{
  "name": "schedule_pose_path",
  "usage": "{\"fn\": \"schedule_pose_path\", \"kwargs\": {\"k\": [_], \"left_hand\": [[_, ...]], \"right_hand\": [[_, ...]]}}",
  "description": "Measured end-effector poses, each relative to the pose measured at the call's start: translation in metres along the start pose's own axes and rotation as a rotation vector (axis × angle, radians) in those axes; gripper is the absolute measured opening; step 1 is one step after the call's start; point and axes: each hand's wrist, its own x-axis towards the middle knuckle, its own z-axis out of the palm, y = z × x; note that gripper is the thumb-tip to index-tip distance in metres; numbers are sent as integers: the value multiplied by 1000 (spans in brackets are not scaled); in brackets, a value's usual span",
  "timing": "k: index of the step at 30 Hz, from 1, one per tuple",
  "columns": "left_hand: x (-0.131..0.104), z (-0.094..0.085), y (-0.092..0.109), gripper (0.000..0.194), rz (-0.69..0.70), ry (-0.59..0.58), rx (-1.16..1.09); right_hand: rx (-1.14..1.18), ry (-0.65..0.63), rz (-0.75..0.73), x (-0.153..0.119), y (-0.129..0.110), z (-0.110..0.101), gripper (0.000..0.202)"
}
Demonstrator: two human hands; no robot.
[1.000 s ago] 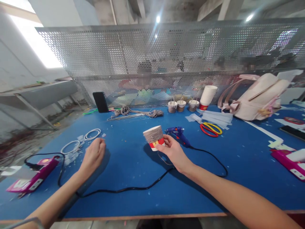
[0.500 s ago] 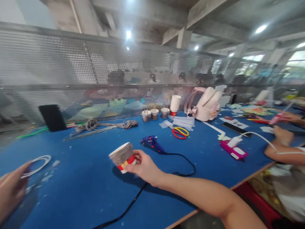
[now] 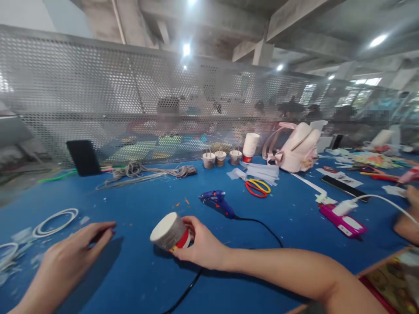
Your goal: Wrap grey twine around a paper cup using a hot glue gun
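My right hand grips a paper cup by its red lower part. The upper wall of this cup is wound with grey cord, and its white mouth tilts up to the left, just over the blue table. To the left, my left hand hovers over the table with fingers stretched and thumb a little apart; I see nothing between them. Beyond the cup lies a blue glue gun, its black cable running right. A white cord ring rests behind my left hand.
Grey cord bundles and a dark tablet-like panel are at the back left. Several cups, including a stack, stand along the mesh screen. Scissors, a pink bag and a magenta power strip are rightward, near another person's arm.
My left hand has moved right, away from the white cord ring toward the cup. My right hand has lowered the cup slightly and turned its mouth more into view.
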Motion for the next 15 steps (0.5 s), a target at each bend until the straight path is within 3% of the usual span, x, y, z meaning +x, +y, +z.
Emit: {"fn": "schedule_pose_path", "kwargs": {"k": [3,6,10,12,15], "left_hand": [[7,2,44,16,102,-89,5],[14,9,68,30,106,-171,59],[26,30,71,37,22,-336,176],[29,38,67,21,43,-325,136],[29,38,60,36,158,-309,39]], "right_hand": [[-96,-18,-72,-3,-9,-3,61],[-181,-16,-118,-2,-14,-4,63],[-340,-39,-91,6,-8,-4,60],[-451,-37,-110,9,-3,-4,60],[-539,-39,-144,9,-1,-7,68]]}}
